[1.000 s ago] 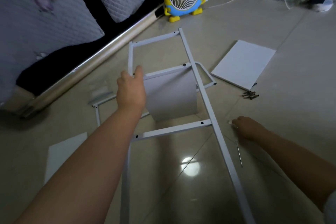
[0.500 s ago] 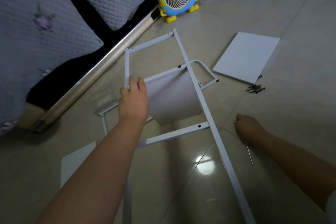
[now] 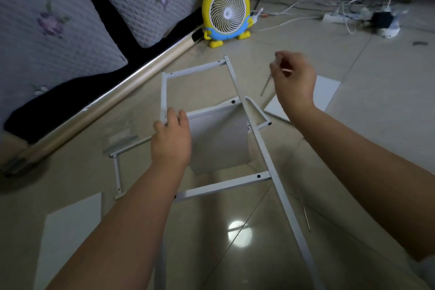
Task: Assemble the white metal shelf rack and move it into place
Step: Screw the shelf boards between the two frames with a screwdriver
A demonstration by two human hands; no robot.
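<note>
A white metal ladder-like side frame (image 3: 266,155) stands tilted over the tiled floor, with a white shelf panel (image 3: 219,139) fixed under its middle rung. My left hand (image 3: 170,141) grips the frame's left upright at that rung. My right hand (image 3: 294,77) is raised above the frame's right upright, pinching a thin metal tool (image 3: 266,86) whose shaft points down and left. A second frame part (image 3: 117,172) lies flat on the floor beneath. Another white panel (image 3: 327,92) lies behind my right wrist.
A third white panel (image 3: 68,238) lies at the lower left. A thin rod (image 3: 306,218) rests on the floor at right. A yellow cartoon fan (image 3: 226,14) stands by the sofa edge (image 3: 106,99). Cables and a power strip (image 3: 334,16) lie far right.
My right hand has lifted from the floor beside the frame to above its right upright, now holding the thin tool. My left hand keeps its grip on the left upright.
</note>
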